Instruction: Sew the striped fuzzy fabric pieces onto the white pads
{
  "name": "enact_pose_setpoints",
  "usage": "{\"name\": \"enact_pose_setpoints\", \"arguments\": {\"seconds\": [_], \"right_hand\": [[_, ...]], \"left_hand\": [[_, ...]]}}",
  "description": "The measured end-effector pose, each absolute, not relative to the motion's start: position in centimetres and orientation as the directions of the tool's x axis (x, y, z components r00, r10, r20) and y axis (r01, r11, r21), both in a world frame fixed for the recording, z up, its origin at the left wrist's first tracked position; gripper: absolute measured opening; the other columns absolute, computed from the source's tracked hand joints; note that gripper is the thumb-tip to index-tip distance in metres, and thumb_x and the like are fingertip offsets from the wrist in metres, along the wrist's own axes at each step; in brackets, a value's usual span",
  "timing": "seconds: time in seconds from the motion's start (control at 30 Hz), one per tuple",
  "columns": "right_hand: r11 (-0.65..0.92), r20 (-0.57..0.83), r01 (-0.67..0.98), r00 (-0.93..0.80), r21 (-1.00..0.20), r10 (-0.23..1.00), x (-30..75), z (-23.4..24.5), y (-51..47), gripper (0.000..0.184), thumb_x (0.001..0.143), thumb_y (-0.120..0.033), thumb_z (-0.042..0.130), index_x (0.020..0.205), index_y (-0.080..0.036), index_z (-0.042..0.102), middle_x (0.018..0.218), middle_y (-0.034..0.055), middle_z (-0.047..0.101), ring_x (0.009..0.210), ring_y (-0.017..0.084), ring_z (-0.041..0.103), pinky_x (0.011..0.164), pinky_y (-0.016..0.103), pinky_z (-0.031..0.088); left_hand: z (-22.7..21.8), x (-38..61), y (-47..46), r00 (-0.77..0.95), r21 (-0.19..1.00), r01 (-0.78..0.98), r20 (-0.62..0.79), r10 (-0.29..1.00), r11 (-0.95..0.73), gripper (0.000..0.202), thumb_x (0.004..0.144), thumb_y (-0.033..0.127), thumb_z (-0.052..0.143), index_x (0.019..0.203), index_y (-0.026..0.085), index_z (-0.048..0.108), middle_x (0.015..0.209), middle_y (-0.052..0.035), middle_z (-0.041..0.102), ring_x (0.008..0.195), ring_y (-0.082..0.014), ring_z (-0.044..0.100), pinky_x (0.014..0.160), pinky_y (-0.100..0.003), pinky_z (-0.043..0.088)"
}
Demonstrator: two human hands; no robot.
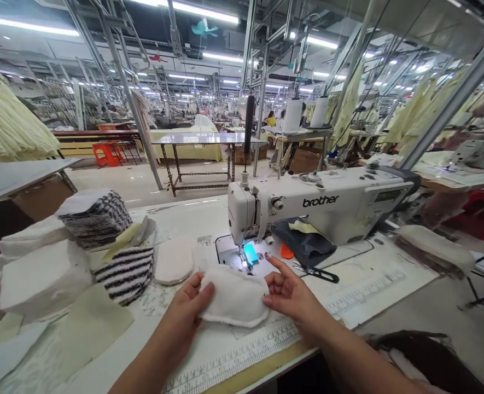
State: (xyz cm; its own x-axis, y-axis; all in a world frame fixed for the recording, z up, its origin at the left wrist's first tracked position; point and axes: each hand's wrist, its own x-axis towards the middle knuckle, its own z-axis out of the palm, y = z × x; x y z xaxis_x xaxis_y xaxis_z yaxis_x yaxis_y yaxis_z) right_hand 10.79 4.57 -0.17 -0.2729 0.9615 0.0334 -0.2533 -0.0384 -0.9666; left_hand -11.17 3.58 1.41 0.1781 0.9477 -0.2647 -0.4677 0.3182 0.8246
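A soft white fabric piece with rounded edges is held between my two hands, just in front of the sewing machine. My left hand grips its left end, thumb on top and fingers underneath. At the right end, my right hand pinches the edge, with the index finger stretched toward the needle area. The lit needle area, with a blue piece beside it, lies right behind the fabric. To the left rest a pale rounded pad and a black-and-white striped piece.
Stacks of white pieces and striped pieces stand on the left of the table. Black-handled thread snips, dark cloth and an orange piece lie by the machine. A printed ruler runs along the front edge.
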Motion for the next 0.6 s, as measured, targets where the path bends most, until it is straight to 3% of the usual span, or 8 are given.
{"name": "enact_pose_setpoints", "arguments": {"seconds": [0.27, 0.4, 0.6], "right_hand": [[-0.12, -0.044, -0.283, -0.262, -0.952, 0.964, 10.94, -0.54, 4.83, 0.07, 0.076, -0.038, 0.069, 0.132, -0.019, 0.032, 0.078, 0.0004, 0.059, 0.065, 0.012, 0.052, 0.06, 0.025, 0.04], [-0.178, -0.099, -0.248, -0.301, -0.952, 0.948, 10.7, -0.69, 4.82, 0.082, 0.068, -0.034, 0.075, 0.133, -0.02, 0.028, 0.081, -0.0009, 0.056, 0.063, 0.011, 0.051, 0.055, 0.022, 0.039], [-0.159, -0.117, -0.163, -0.245, -0.974, 0.962, 10.77, -0.05, 5.16, 0.07, 0.069, -0.031, 0.072, 0.128, -0.022, 0.035, 0.075, -0.0031, 0.054, 0.058, 0.01, 0.049, 0.055, 0.023, 0.039]], "left_hand": [[0.41, -11.05, 4.23, 0.143, 0.828, -0.435, -0.323, 0.935, 0.353, 0.041, 0.072, 0.028, 0.074, 0.107, 0.02, 0.055, 0.095, -0.0027, 0.066, 0.076, -0.0143, 0.063, 0.063, -0.021, 0.05], [0.59, -11.07, 4.21, 0.137, 0.813, -0.442, -0.356, 0.924, 0.379, 0.045, 0.071, 0.028, 0.075, 0.111, 0.021, 0.054, 0.096, -0.003, 0.066, 0.077, -0.0158, 0.063, 0.063, -0.022, 0.051], [0.46, -11.58, 4.2, 0.126, 0.794, -0.421, -0.427, 0.895, 0.438, 0.037, 0.071, 0.041, 0.072, 0.098, 0.02, 0.059, 0.087, -0.0011, 0.065, 0.065, -0.0119, 0.058, 0.056, -0.019, 0.047]]}}
